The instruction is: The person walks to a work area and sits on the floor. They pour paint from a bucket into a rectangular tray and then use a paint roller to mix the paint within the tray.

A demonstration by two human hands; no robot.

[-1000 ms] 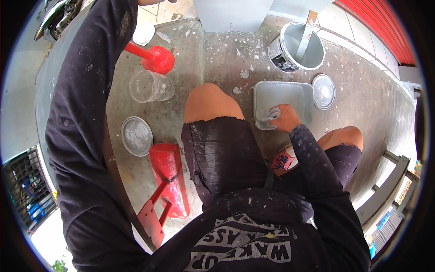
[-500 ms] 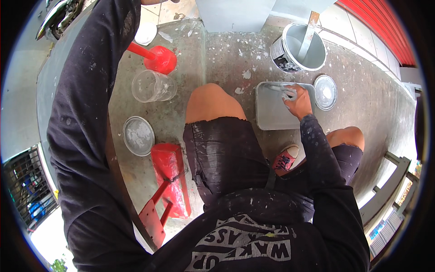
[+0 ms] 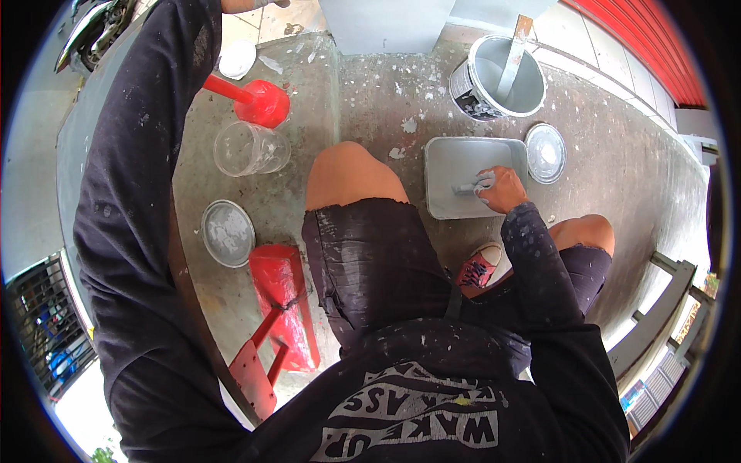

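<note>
My right hand [image 3: 503, 190] is closed around a short, grey paint-coated tool [image 3: 465, 188], whose kind I cannot make out. Hand and tool are over the middle of a rectangular tray [image 3: 440, 207] with grey paint in it. Grey paint smears the fingers. My left hand [image 3: 251, 4] is at the top edge, beyond the stretched left arm. Most of it is cut off, so its grip is hidden. Behind the tray stands a paint bucket [image 3: 472, 96] with a flat stick [image 3: 512, 58] leaning inside. A round paint-stained lid [image 3: 546, 153] lies right of the tray.
On the left are a clear plastic tub [image 3: 251, 148], a red rounded piece with a bar [image 3: 268, 105], a round lid [image 3: 228, 233] and a red metal stand [image 3: 282, 309]. A grey block [image 3: 380, 31] rises at the back. Paint spots mark the concrete floor [image 3: 378, 108].
My right hand and the grey tool have moved from the tray's far edge to its middle. The whole view has shifted slightly.
</note>
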